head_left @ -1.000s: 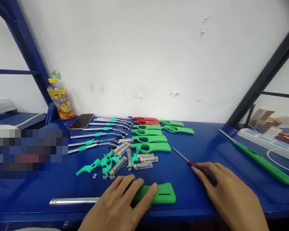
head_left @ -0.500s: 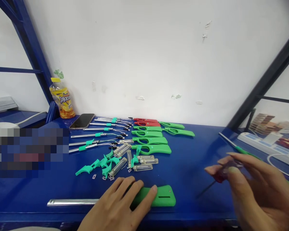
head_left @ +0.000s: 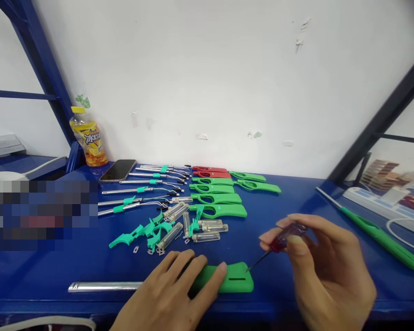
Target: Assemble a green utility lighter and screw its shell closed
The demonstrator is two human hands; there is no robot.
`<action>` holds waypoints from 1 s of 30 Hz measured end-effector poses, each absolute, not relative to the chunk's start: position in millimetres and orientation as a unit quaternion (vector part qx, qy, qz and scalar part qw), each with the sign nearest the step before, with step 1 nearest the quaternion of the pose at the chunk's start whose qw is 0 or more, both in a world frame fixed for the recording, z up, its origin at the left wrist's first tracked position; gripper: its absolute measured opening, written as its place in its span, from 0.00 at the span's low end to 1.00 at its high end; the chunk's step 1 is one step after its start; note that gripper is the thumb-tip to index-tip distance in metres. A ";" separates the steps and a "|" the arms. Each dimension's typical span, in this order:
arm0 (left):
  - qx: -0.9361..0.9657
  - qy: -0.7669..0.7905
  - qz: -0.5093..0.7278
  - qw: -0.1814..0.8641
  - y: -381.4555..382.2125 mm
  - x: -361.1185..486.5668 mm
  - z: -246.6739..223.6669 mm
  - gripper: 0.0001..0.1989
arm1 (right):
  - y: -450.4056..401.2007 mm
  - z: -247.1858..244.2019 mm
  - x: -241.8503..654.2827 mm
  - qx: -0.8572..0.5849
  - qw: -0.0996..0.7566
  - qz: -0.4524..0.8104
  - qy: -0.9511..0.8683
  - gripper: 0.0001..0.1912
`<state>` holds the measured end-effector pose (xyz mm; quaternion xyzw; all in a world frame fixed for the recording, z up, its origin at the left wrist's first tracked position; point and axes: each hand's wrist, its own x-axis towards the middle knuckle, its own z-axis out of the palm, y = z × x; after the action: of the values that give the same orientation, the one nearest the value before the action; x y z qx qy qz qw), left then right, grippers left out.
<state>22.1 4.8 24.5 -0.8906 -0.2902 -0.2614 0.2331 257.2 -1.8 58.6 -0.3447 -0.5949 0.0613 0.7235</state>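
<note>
My left hand (head_left: 172,294) is closed over a green long-nosed lighter (head_left: 239,273) lying on the blue table. The lighter's metal tube (head_left: 105,287) points left, and its middle is hidden under my fingers. My right hand (head_left: 327,271) pinches a screwdriver (head_left: 286,236) with a clear, reddish handle. The slanted shaft reaches down to the handle end of the lighter, with its tip at the small hole there. Beyond my left hand lie clear fuel tanks (head_left: 207,236) and turquoise plastic pieces (head_left: 127,236).
Green handle shells (head_left: 224,211) and red ones (head_left: 214,174) lie in a row, with wired metal tubes (head_left: 124,208) to their left. Another green lighter (head_left: 382,239) and a power strip (head_left: 376,202) are at right. A phone (head_left: 119,170) and a drink bottle (head_left: 89,140) stand back left.
My right hand has moved left with the screwdriver, bringing its tip to the lighter's handle end. My left hand stays on the lighter. The view has shifted slightly.
</note>
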 end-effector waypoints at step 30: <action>-0.893 -0.286 -0.260 0.230 2.1 20.9 26.6 0.23 | 0.4 50.6 259.8 -0.329 0.732 0.050 -0.594 0.16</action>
<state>20.9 2.1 26.6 -0.8931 -0.2860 -0.2600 0.2302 259.8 0.4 50.6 -0.3289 -0.5942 0.0501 0.7323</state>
